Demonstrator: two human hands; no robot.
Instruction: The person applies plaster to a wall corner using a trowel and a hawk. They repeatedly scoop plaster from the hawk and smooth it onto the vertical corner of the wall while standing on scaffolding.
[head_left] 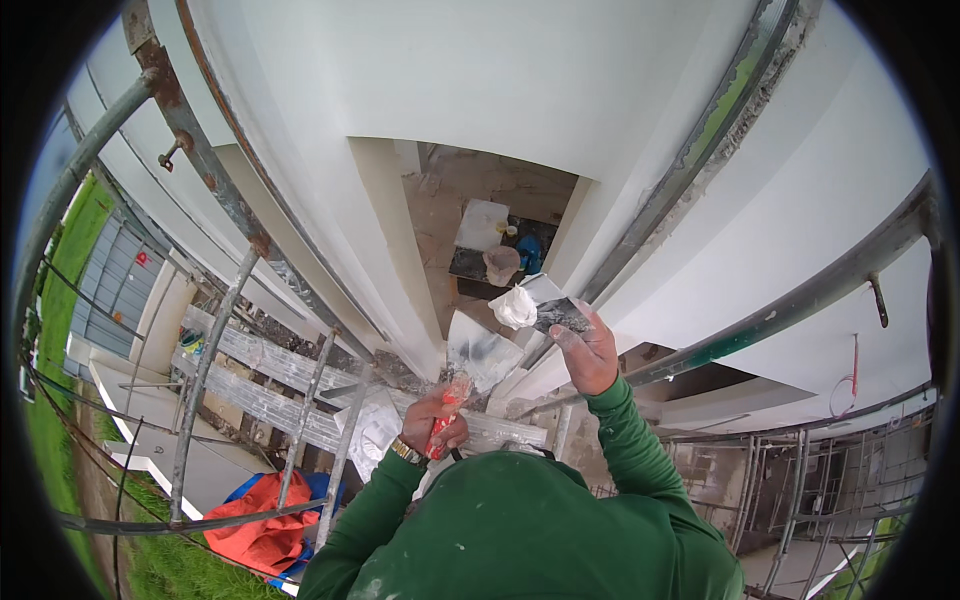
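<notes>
My left hand (432,425) is wrapped round the red handle of a broad scraper, low beside the wall opening. A wide, whitish metal blade (482,350) lies just beyond that hand and appears to belong to the scraper. Raised to the right, my right hand (590,350) grips a flat metal putty knife (558,305); its handle is hidden in my fingers. A thick dollop of white putty (514,308) sits at the blade's far left end. Both blades carry white smears, and they are held apart from each other.
Metal scaffold pipes (225,200) curve round on both sides. White walls frame an opening (480,170); through it a bucket (502,264) shows on the lower floor. Scaffold planks (270,365) lie below left, near an orange tarp (262,530). A metal rail (800,300) crosses at right.
</notes>
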